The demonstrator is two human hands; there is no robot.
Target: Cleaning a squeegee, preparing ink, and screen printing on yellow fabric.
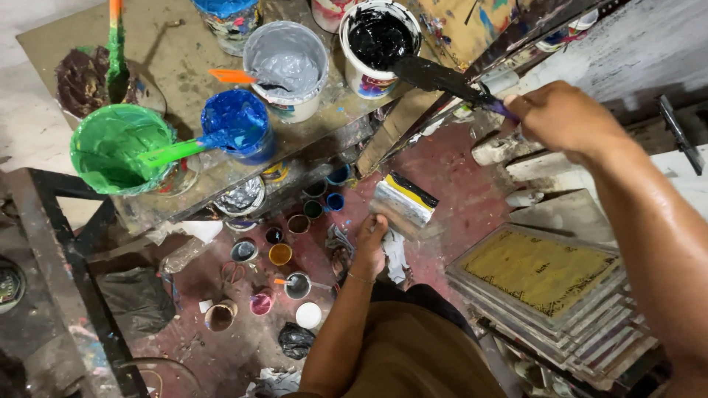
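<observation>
Overhead, right hand [564,118] gripping black-coated paddle [439,77] over bucket of black paint [378,44]; left hand [369,243] clasping squeegee [402,203].

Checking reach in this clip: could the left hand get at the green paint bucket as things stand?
Probably not straight away. The left hand hangs low, gripping a squeegee, while the green paint bucket stands up on the bench, far to the side.

**Hidden and cut off**

The right hand [564,118] covers the spatula's [442,79] handle. The top edge crops the blue bucket [227,16] and a white tub [330,11]. The frames [560,295] run under the right forearm. The floor cups [280,254] are too small to read.
</observation>
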